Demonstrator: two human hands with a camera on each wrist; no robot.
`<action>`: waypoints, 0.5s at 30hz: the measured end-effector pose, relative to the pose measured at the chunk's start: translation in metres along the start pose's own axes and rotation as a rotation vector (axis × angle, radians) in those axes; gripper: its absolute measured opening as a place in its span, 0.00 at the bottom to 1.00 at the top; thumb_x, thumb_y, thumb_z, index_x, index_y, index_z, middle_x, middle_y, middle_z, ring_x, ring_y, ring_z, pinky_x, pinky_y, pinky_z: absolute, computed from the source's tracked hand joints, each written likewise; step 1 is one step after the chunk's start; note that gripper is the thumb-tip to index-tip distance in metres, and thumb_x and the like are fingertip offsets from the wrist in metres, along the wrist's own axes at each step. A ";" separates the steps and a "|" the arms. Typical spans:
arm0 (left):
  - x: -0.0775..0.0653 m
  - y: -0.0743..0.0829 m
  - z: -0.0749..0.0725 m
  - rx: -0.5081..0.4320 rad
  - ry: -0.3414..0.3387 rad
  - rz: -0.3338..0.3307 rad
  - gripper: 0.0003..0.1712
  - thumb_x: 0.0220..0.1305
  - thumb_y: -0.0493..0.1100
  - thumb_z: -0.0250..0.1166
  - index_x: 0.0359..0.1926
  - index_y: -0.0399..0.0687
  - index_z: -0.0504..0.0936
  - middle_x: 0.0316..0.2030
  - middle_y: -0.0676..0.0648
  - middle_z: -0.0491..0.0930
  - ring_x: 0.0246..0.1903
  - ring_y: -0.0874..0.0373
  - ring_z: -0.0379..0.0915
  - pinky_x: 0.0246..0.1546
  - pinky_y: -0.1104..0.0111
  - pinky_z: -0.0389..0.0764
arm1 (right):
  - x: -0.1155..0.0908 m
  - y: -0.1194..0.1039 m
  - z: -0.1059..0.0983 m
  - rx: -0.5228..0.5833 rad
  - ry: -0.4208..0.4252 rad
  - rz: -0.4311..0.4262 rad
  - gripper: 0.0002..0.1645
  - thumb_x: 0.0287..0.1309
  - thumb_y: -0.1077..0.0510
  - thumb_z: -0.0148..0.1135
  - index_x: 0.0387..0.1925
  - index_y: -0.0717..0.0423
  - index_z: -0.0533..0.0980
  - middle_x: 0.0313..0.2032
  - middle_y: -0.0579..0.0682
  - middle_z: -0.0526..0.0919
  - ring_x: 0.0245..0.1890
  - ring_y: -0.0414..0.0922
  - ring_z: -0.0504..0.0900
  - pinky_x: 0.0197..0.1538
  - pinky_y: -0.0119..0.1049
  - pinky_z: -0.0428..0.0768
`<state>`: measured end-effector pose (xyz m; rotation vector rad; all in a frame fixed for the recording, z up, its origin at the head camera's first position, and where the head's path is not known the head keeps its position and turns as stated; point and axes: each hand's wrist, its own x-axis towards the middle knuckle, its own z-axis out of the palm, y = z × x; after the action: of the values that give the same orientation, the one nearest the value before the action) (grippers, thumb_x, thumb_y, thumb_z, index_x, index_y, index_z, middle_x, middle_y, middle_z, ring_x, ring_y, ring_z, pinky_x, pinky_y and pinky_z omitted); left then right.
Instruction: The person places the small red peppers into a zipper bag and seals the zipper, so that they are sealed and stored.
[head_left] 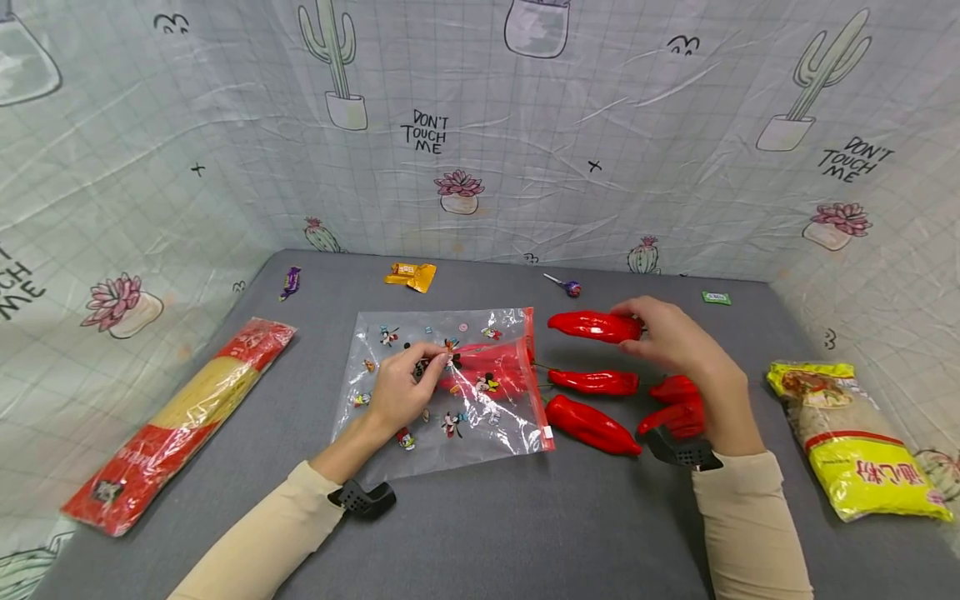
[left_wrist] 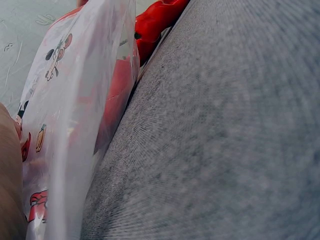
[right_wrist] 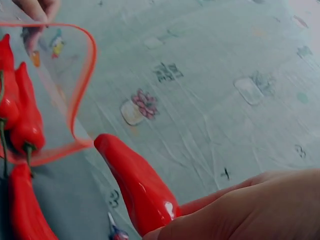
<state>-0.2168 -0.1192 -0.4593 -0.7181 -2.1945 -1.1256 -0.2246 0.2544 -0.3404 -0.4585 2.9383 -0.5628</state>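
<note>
Fingers of the right hand (head_left: 678, 337) are curling around 1 end of a glossy red, tapering pepper (head_left: 592, 326), opening only as wide as its body and keeping it above the tabletop (head_left: 495, 533). Its free tip is pointing toward the mouth of a transparent plastic zip bag (head_left: 480, 437) printed with small cartoon figures and edged in red. Thumb and fingertips of the left hand (head_left: 408, 379) are closing together, pinching the upper sheet of that bag, and the red edge is arching open in the right wrist view. Inside the bag, at least 2 red peppers (right_wrist: 30, 115) are lying with their green stems facing the mouth. Just outside it, 2 more are resting: a straight red pepper (head_left: 594, 382) and a larger slanting red pepper (head_left: 596, 425). Further red peppers (head_left: 678, 419) are lying beneath the right wrist, partly hidden.

On the left, a long red-and-clear packet of yellow noodles (head_left: 213, 387) is lying diagonally; on the right, a yellow-and-clear food bag (head_left: 862, 450) is resting. Along the back, 4 sweets are sitting apart: a purple-wrapped candy (head_left: 291, 283), a golden-orange packet (head_left: 411, 276), a purple-headed lollipop (head_left: 572, 288) and a small green packet (head_left: 716, 297).
</note>
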 end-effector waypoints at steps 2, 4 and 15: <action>0.000 0.000 0.000 0.002 0.001 0.002 0.06 0.64 0.43 0.61 0.37 0.49 0.82 0.33 0.52 0.85 0.33 0.63 0.80 0.34 0.68 0.79 | 0.001 -0.006 0.003 -0.011 -0.002 -0.029 0.29 0.54 0.62 0.63 0.58 0.61 0.69 0.52 0.59 0.76 0.46 0.52 0.74 0.48 0.49 0.76; 0.000 0.000 0.000 0.005 0.002 0.004 0.06 0.63 0.43 0.61 0.37 0.49 0.82 0.33 0.52 0.85 0.33 0.63 0.80 0.34 0.68 0.79 | 0.003 -0.011 0.006 -0.025 0.000 -0.057 0.28 0.53 0.63 0.64 0.58 0.61 0.70 0.52 0.59 0.77 0.45 0.52 0.74 0.48 0.48 0.76; -0.001 -0.001 -0.001 -0.003 -0.005 0.004 0.06 0.63 0.43 0.61 0.37 0.48 0.82 0.32 0.52 0.84 0.30 0.65 0.78 0.33 0.72 0.77 | 0.004 -0.024 0.011 -0.046 0.000 -0.076 0.28 0.54 0.61 0.63 0.57 0.57 0.71 0.53 0.55 0.76 0.46 0.49 0.73 0.49 0.46 0.75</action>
<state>-0.2172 -0.1206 -0.4602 -0.7273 -2.1953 -1.1267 -0.2203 0.2276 -0.3421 -0.5772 2.9499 -0.5048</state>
